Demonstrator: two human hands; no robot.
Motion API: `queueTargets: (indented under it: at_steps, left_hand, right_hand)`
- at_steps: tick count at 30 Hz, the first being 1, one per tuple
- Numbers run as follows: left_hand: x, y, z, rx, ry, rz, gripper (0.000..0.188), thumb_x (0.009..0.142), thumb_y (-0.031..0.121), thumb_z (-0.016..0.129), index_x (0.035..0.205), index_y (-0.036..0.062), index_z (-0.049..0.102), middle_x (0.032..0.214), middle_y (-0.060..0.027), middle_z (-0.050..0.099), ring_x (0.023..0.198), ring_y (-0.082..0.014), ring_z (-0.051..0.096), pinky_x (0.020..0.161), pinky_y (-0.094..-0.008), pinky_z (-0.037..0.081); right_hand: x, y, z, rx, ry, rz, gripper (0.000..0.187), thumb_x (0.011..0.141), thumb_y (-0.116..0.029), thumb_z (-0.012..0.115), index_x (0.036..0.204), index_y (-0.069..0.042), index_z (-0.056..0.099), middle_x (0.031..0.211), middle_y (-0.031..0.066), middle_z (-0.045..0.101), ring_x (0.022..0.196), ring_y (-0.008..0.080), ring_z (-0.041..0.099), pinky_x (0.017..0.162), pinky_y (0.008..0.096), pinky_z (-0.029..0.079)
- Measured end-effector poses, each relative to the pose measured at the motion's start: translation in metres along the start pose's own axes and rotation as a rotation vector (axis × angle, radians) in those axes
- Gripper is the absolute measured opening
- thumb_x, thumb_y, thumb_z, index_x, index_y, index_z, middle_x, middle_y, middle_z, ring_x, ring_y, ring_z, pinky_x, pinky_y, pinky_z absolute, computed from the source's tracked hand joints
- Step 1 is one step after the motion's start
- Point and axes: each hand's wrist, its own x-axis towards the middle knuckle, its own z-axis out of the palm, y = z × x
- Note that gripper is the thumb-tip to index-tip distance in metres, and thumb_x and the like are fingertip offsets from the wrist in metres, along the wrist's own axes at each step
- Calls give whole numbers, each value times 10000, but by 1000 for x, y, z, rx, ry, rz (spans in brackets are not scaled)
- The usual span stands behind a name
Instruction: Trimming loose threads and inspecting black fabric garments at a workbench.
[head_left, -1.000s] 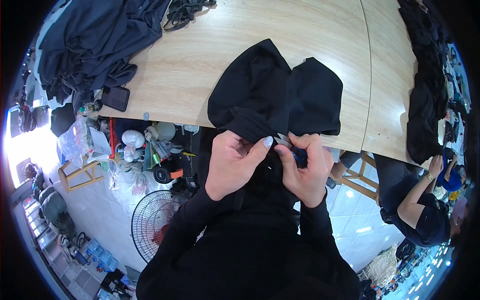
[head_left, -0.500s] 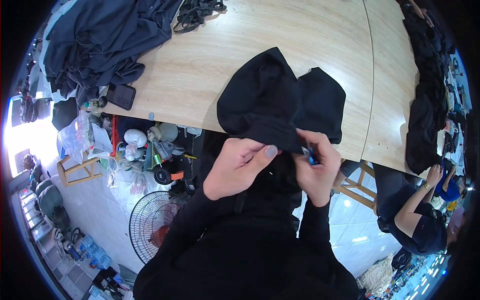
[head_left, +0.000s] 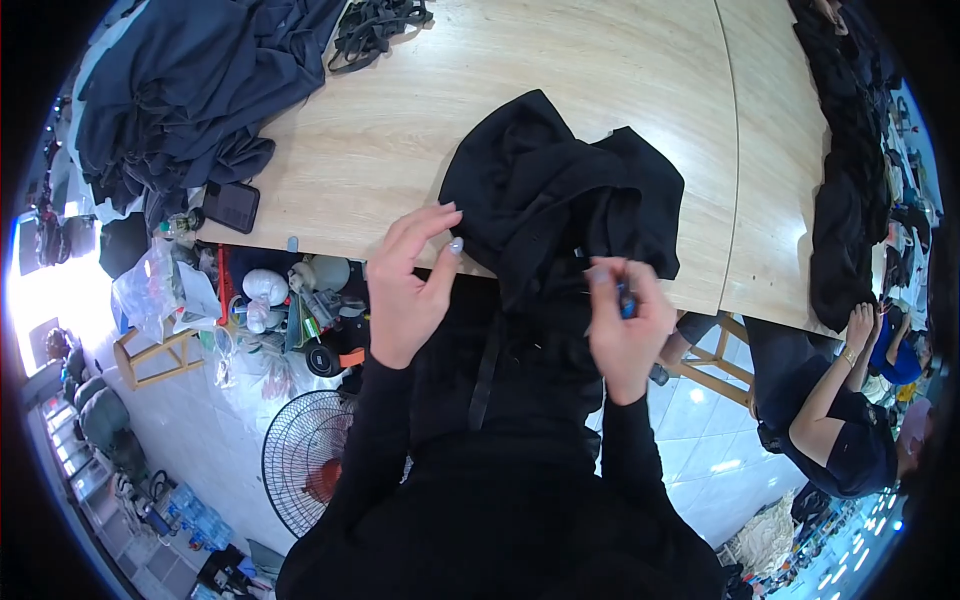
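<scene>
Black crumpled cloth (head_left: 545, 185) overhangs the pale wooden table's (head_left: 370, 150) near edge, so our empty left hand (head_left: 412, 285) should steady it while our right hand (head_left: 632, 330) clasps a small blue tool (head_left: 627, 301).

The black cloth (head_left: 490, 200) looks matt, the wood-grained table (head_left: 580, 60) faintly glossy.

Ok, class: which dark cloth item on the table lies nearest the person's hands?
The black garment by the left hand and right hand; the navy pile and black straps lie farther, upper left, the black heap far right.
</scene>
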Motion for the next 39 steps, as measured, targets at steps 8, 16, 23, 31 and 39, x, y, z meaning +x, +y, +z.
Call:
queueTargets:
  at_steps: [8,16,23,31,39]
  left_hand:
    - [-5,2,22,-216,-80,-173,150,957,-9,753,1106,-7,734,1060,-110,775,982,-197,738,888,-320,573]
    - [-13,30,9,-551,-193,-355,193,1054,14,704,1236,-50,695,1024,-53,770,921,-79,687,839,-233,536]
    - [-23,27,10,-740,-194,-326,210,1071,11,683,1274,-45,682,1110,-39,759,980,-68,670,865,-219,513]
    - [-9,20,2,-390,-144,-244,143,1049,70,737,1150,-30,715,888,-4,737,849,-37,617,785,-203,479]
    - [-6,7,7,-356,-165,-199,137,1076,109,723,1053,-26,711,820,26,674,738,-23,551,671,-202,420]
  right_hand:
    - [-14,-18,41,46,-7,-129,257,881,-9,860,1110,20,748,1017,152,743,897,288,761,786,341,584]
    - [-12,-32,19,-33,95,-307,268,859,9,878,1096,8,754,1011,140,726,806,258,729,684,316,555]
    - [1,-27,21,295,-177,-25,273,889,-20,886,1076,24,692,1123,84,677,803,98,624,692,247,501]
    - [11,-10,-7,612,-88,268,132,1092,-120,700,1176,-23,666,943,-58,593,891,23,494,803,197,406]
    - [16,-18,-23,715,-45,287,174,1087,-142,722,1218,-29,707,972,-43,644,917,53,557,873,220,433]
